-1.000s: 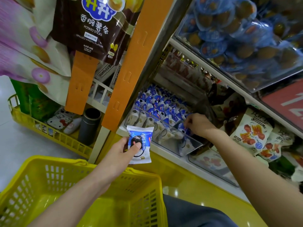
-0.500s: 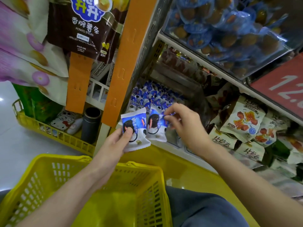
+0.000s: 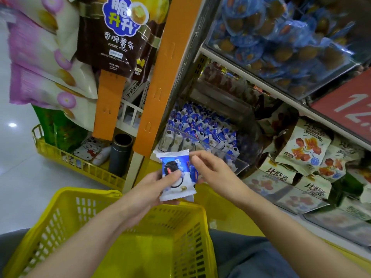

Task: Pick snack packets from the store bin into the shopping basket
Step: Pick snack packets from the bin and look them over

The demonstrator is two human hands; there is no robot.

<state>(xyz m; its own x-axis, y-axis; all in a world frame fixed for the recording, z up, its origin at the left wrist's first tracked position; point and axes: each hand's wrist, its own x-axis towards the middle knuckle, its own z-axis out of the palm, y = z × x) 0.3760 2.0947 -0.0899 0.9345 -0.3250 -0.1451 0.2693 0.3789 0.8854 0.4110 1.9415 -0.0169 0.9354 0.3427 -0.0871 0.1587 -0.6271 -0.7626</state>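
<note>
Packets (image 3: 174,177) sit over the basket (image 3: 120,197): our left hand (image 3: 148,189) grips one, our right hand (image 3: 212,173) pinches a second behind it. We see none dropped in; the bin (image 3: 200,133) looks full.

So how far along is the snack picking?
Done: two packets are out of the bin. In hand: left hand grips the front packet, right hand pinches the second packet behind it, above the basket. Left: drop both in; no packets visible inside it.
</note>
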